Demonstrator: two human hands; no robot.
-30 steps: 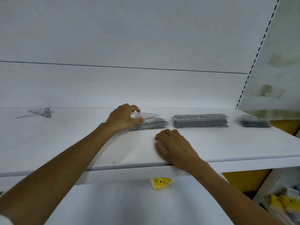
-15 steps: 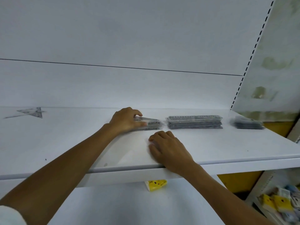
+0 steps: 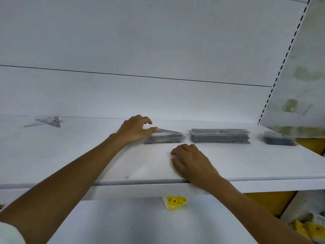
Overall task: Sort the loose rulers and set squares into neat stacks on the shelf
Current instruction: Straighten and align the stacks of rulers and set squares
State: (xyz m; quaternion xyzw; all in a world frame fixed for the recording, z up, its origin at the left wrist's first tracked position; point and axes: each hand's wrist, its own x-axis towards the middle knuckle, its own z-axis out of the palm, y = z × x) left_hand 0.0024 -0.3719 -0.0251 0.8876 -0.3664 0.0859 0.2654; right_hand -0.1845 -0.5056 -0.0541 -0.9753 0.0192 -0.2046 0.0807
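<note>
Now, from the head view, the left hand (image 3: pixel 135 130) is seen with thumb and curled fingers gripping the end of a clear piece (image 3: pixel 168 130) (ruler or set square cannot be told), tilted over a low stack (image 3: pixel 164 139) on the white shelf (image 3: pixel 70 155); the right hand (image 3: pixel 191 162) is laid flat near the front edge, fingers relaxed, nothing held; a taller ruler stack (image 3: pixel 219 136) is set just right of the low one, a third stack (image 3: pixel 278 140) further right; loose set squares (image 3: pixel 49 121) lie far left.
</note>
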